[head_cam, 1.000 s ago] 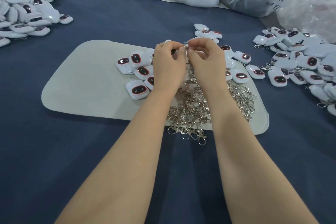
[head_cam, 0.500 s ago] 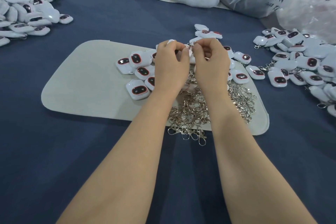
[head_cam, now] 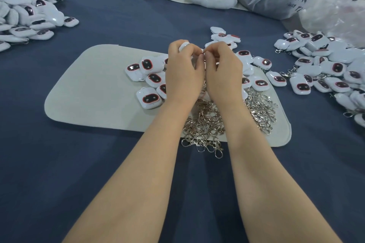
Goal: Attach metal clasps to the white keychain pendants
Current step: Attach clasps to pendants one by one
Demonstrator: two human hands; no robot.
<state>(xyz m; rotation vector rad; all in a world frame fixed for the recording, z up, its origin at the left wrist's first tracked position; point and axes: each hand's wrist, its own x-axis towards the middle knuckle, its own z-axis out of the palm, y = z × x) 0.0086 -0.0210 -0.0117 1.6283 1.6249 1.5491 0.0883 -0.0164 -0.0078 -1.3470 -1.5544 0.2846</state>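
The left hand (head_cam: 183, 71) is curling round a white pendant (head_cam: 183, 45), hiding all but its glossy rounded top; the right hand (head_cam: 224, 74) is pinching a metal clasp (head_cam: 202, 51), barely glinting, against it, above the clasp pile (head_cam: 207, 124) on the grey mat (head_cam: 88, 89).

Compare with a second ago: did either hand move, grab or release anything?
Both hands closed in: the left hand and right hand touch at the fingertips, nearly hiding the metal clasp that showed between them. The left still grips a white pendant. Nothing released; clasp pile, pendants and mat unchanged.
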